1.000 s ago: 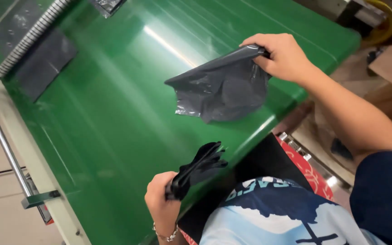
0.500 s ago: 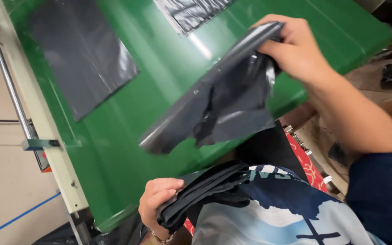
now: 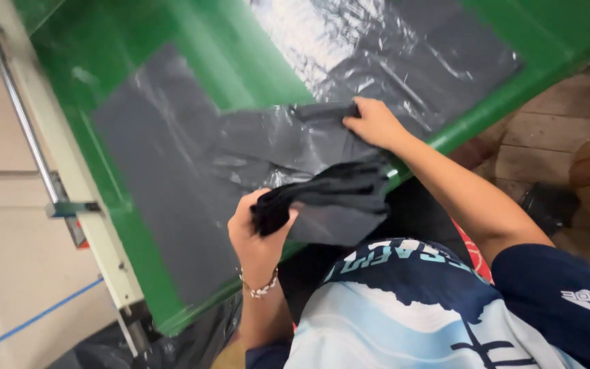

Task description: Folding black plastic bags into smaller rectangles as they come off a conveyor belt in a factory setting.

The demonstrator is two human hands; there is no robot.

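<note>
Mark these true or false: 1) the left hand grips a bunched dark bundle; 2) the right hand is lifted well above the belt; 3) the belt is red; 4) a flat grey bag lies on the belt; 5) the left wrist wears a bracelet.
1) True: the left hand grips a bunched black bundle.
2) False: the right hand presses down on a grey plastic bag on the belt.
3) False: the belt is green.
4) True: a flat grey bag lies spread on it.
5) True: a bracelet circles the left wrist.
</note>
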